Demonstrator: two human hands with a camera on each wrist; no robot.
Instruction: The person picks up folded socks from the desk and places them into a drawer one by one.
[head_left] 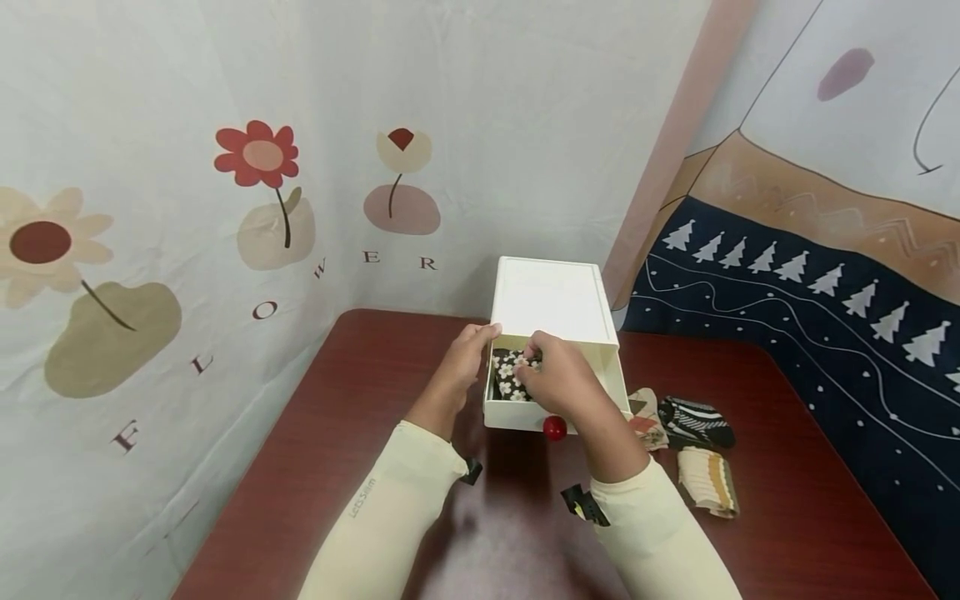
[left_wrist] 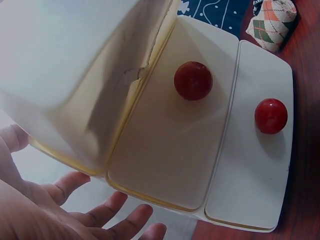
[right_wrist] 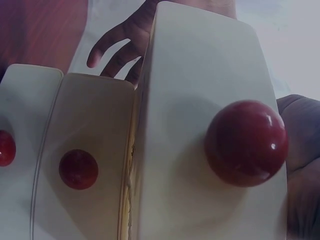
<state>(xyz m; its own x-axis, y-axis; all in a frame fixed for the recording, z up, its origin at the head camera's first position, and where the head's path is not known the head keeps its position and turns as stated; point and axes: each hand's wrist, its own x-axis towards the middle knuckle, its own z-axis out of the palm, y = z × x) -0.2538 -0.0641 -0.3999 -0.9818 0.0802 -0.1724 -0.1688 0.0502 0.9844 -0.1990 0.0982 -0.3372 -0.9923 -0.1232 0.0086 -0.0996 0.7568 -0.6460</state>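
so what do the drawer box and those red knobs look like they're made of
The drawer box looks like smooth matte cream plastic: thin walls, rounded corners. The red knobs look glossy, with bright highlights, either lacquered wood or plastic; the pictures don't settle which.

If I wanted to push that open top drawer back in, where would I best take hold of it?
Probably by the red knob on the front of the pulled-out drawer, coming from the front, the person's side. The knob is round and stands clear of the flat front panel, so fingers can pinch it. The right hand is in the drawer on the flowered sock, so it should come out first.
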